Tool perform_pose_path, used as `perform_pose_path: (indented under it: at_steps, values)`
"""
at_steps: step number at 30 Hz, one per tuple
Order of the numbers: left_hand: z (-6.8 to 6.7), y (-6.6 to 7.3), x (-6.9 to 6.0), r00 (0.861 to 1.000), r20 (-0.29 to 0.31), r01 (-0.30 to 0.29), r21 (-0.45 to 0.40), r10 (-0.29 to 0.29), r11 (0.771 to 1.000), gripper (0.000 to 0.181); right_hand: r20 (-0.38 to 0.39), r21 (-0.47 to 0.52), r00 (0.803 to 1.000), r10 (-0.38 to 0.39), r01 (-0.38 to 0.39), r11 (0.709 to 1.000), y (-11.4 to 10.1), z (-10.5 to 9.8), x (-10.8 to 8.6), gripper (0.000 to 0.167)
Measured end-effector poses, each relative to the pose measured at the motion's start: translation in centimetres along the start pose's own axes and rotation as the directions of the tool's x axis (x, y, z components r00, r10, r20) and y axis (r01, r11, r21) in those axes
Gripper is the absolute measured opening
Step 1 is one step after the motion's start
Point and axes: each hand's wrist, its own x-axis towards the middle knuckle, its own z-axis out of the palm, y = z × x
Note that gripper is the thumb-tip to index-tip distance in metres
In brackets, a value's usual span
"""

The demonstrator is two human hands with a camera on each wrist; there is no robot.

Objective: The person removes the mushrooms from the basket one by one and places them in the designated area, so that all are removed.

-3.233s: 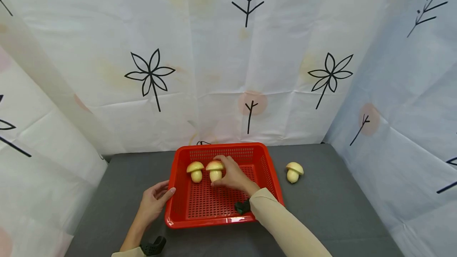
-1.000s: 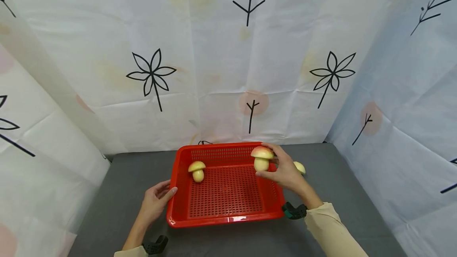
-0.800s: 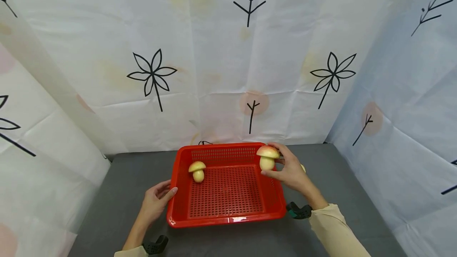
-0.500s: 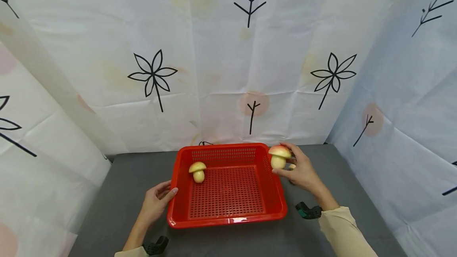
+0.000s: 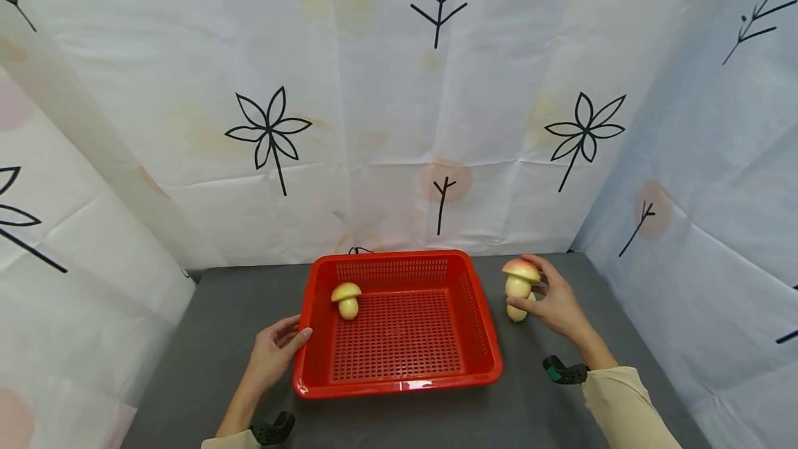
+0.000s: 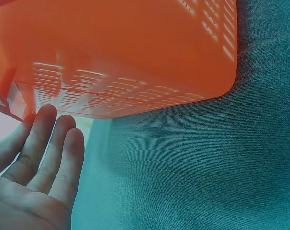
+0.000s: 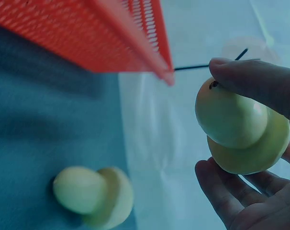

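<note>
My right hand (image 5: pixel 557 305) pinches a yellow toy mushroom (image 5: pixel 521 277) with a reddish cap, thumb at the stem's base and fingers about the cap. In the right wrist view this mushroom (image 7: pixel 236 115) hangs in the air beside the red basket. A second mushroom (image 7: pixel 94 196) lies lower on the table; the held one partly covers it in the head view. Inside the basket (image 5: pixel 399 389), near its left wall, sits a third mushroom (image 5: pixel 346 300). At the basket's left rim my left hand (image 5: pixel 269 355) holds on, thumb over the edge and fingers outside.
The dark grey table (image 5: pixel 237 296) runs back to a white patterned cloth (image 5: pixel 374 123), which also hangs at both sides. A thin black loop (image 5: pixel 359 250) shows behind the basket's back rim.
The right hand took a mushroom from the middle of the basket, lifted it over the right rim and carried it right, above the mushroom on the table. The left hand stayed at the rim.
</note>
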Motion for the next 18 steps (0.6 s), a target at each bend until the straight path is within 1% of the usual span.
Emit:
perform_pose_path:
  at_steps: [6,11,15,18]
  values:
    - [0.0,0.0,0.0,1.000,0.008,-0.004,-0.009,0.004,1.000,0.053,-0.009,-0.039,0.999,0.053,-0.053,0.998,1.8,-0.6,-0.4,0.084]
    - [-0.1,0.1,0.0,1.000,0.012,0.004,-0.007,-0.004,1.000,0.053,-0.026,-0.057,0.996,0.089,-0.091,0.994,3.4,-1.2,-0.5,0.085]
    - [0.0,-0.1,0.1,1.000,0.008,0.011,-0.003,-0.011,1.000,0.053,-0.046,-0.060,0.992,0.117,-0.120,0.991,4.8,-1.8,-0.5,0.085]
    - [0.0,-0.2,0.1,1.000,0.004,0.012,0.001,-0.012,1.000,0.053,-0.051,-0.069,0.986,0.157,-0.160,0.985,6.0,-2.1,-0.6,0.087]
